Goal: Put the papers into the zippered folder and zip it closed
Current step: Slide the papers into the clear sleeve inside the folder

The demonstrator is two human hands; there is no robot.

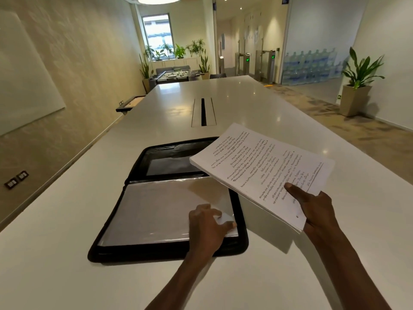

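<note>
A black zippered folder (116,229) lies open flat on the white table, its far half showing a dark pocket and its near half holding clear plastic sleeves (156,209). My left hand (207,227) pinches the near right corner of the sleeves. My right hand (312,211) holds a thick stack of printed papers (257,166) by its near corner, lifted above the table and overlapping the folder's right side.
The long white table (67,220) runs away from me, with a cable slot (203,111) in its middle. A whiteboard hangs on the left wall. Potted plants (357,81) stand at the right and far end, beside a table football game.
</note>
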